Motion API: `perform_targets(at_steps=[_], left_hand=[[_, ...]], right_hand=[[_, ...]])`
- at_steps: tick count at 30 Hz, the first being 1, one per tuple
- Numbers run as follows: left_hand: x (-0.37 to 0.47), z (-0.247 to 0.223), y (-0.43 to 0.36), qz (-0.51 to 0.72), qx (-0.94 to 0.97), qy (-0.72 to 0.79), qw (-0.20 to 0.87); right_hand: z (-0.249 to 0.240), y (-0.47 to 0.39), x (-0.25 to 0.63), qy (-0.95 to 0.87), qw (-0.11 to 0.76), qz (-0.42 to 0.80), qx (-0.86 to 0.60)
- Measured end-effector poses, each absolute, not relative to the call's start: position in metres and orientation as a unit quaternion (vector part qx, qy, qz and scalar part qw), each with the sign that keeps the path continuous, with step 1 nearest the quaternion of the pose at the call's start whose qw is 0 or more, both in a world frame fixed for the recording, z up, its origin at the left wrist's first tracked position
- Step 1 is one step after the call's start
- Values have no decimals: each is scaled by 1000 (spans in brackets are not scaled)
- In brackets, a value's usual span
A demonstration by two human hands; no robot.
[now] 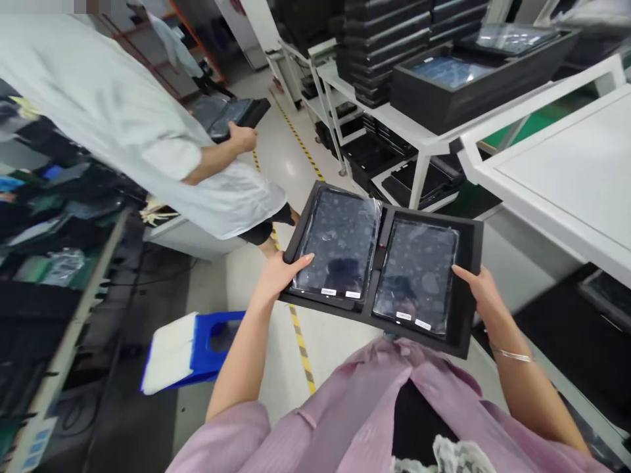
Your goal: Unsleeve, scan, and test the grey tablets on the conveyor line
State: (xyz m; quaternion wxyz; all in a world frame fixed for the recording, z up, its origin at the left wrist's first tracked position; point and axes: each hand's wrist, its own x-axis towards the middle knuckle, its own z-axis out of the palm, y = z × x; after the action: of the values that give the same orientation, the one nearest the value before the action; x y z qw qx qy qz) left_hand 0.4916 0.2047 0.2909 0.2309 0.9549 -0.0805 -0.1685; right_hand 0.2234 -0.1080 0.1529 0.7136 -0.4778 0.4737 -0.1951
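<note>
Both my hands carry a black foam tray (372,282) in front of my body, tilted slightly down to the right. Two film-covered tablets lie in it side by side: the left tablet (342,240) and the right tablet (418,272), each with small white labels along its lower edge. My left hand (283,272) is closed on the tray's left edge, its thumb resting over the left tablet. At the tray's right edge, my right hand (478,289) grips with its thumb reaching to the right tablet's border. The fingers under the tray are hidden.
A co-worker in a pale coat (162,138) stands at left, holding a similar tray (259,113). On the right, a white rack (419,177) bears stacked black trays (384,46) beside a white table (582,157). A blue stool (211,341) stands on the floor at lower left.
</note>
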Motion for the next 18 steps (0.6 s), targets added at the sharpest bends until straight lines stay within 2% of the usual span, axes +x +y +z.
perform_targets(at_steps=[5,9,13,18], left_hand=[[518,343,184,-156,951,-136,230],[557,382,108,-181,932,-198,243],[585,427,-35,-219,896,-314,226],[562,457,-258,-164,816,-529,166]], right_hand=[[230,-111,207,486,719,-227,-443],[275,-115,177,460,738,-304,-388],[290,-125,150,457,723,-396,-334],[256,-125,147,475,670,-524,-226]])
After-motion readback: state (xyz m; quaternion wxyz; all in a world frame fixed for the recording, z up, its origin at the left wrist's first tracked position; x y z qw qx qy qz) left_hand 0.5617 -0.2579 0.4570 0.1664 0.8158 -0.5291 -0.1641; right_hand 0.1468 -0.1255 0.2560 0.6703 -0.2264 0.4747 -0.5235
